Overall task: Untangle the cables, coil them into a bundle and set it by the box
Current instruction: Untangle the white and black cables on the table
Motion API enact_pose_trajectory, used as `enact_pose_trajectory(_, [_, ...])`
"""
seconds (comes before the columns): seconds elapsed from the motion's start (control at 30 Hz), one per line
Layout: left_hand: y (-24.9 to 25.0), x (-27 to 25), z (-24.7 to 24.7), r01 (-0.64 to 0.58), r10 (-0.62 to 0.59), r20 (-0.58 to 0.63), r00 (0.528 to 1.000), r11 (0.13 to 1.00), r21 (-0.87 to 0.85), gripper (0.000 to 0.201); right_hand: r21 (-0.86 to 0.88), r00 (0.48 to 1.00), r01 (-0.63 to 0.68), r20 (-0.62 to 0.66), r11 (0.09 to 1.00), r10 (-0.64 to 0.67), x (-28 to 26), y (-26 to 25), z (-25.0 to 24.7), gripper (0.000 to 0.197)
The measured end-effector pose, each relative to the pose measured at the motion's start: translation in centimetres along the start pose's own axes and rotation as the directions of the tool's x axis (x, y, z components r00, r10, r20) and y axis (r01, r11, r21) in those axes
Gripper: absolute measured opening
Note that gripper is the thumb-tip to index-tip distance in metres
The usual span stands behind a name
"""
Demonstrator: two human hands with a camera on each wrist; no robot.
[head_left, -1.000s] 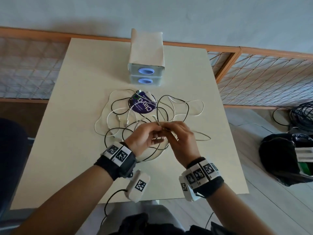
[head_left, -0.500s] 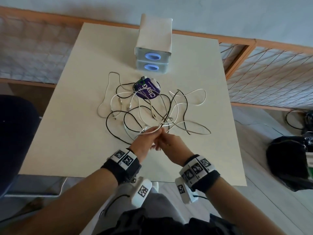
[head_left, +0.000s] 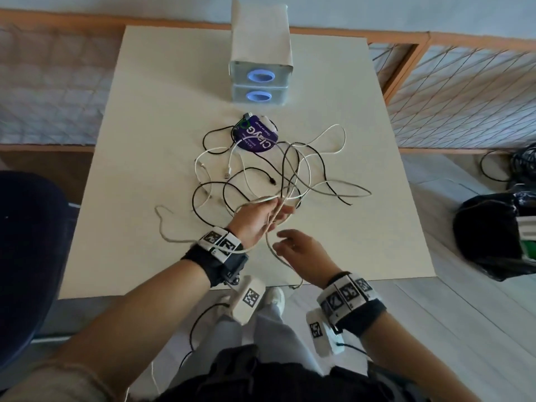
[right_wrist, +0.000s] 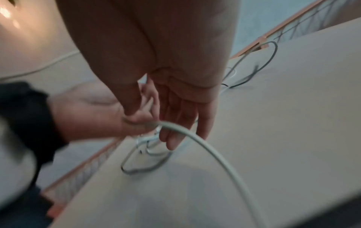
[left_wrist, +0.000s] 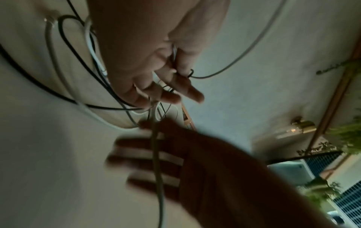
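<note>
A tangle of black and white cables (head_left: 278,169) lies across the middle of the table (head_left: 162,111). My left hand (head_left: 275,211) is raised over its near side and pinches grey-white strands; in the left wrist view the fingers (left_wrist: 175,86) curl round thin cables. A grey cable (right_wrist: 215,155) arcs down from that hand past my right hand (head_left: 290,245), which hovers just behind with straight, spread fingers and holds nothing. The grey two-drawer box (head_left: 261,65) stands at the far edge, beyond a purple round disc (head_left: 256,134) that lies under some cables.
A loose grey cable end (head_left: 162,224) trails off to the left of my left wrist. Orange-framed mesh railings (head_left: 464,97) flank the table. A black bag (head_left: 493,233) sits on the floor at the right, and a dark chair (head_left: 29,242) stands at the left.
My right hand has let go of the cables and drawn back toward me with its fingers spread. The left hand keeps its hold, and the tangle has been dragged nearer and spread wider.
</note>
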State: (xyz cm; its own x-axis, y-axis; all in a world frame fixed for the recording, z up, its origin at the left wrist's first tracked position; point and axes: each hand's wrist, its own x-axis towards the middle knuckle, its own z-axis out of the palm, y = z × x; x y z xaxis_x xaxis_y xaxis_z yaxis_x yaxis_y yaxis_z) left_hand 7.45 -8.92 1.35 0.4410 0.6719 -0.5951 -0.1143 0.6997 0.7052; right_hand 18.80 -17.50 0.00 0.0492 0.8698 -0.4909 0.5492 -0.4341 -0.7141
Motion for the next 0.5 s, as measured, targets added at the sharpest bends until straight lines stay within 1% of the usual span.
enact_pose_trajectory(0.07, [-0.5,-0.4,-0.6,0.022,-0.021,0.064,0.998,1.0,-0.008,0.03,0.065,0.997,0.06,-0.054,0.996,-0.057,1.0,-2.2,0.7,0.021])
enact_pose_trajectory(0.13, [-0.2,-0.4,-1.4,0.028,-0.028,0.098,0.995,1.0,-0.003,0.031,0.078,0.991,0.088,-0.106,0.993,-0.079,1.2,-3.5,1.7,0.021])
enact_pose_trajectory(0.2, [0.5,-0.1,-2.1,0.065,-0.056,0.132,0.99,0.995,-0.069,0.021,0.088,0.979,0.083,-0.194,0.993,-0.065,0.6,-3.8,2.7,0.022])
enact_pose_trajectory(0.27, [1.2,0.2,-2.5,0.109,-0.098,0.104,0.99,0.989,-0.101,0.015,0.098,0.97,0.054,-0.241,0.994,-0.029,-0.5,-3.1,3.7,0.021])
enact_pose_trajectory(0.3, [1.5,0.4,-2.6,0.115,-0.108,0.07,0.992,0.989,-0.091,0.017,0.092,0.973,0.026,-0.23,0.995,-0.004,-1.0,-2.4,4.4,0.022])
enact_pose_trajectory(0.33, [2.0,0.6,-2.6,0.109,-0.105,0.041,0.994,0.988,-0.11,0.02,0.055,0.982,-0.004,-0.188,0.998,0.015,-1.6,-1.7,5.0,0.023])
enact_pose_trajectory(0.4, [3.3,1.2,-2.4,0.077,-0.08,-0.007,0.997,0.978,-0.196,0.024,-0.111,0.997,-0.066,-0.051,0.992,0.061,-3.2,0.1,7.0,0.024])
enact_pose_trajectory(0.43, [4.1,1.3,-2.2,0.058,-0.064,-0.027,0.998,0.979,-0.197,0.022,-0.179,0.995,-0.093,0.004,0.979,0.095,-4.0,1.1,7.9,0.024])
enact_pose_trajectory(0.47, [4.8,1.4,-2.2,0.041,-0.048,-0.044,0.998,0.989,-0.139,0.019,-0.194,0.991,-0.126,0.027,0.973,0.134,-4.6,2.0,8.8,0.023])
enact_pose_trajectory(0.5, [5.1,1.6,-2.3,0.031,-0.033,-0.05,0.998,0.999,-0.043,0.016,-0.15,0.985,-0.166,0.02,0.975,0.171,-4.8,2.6,9.1,0.02])
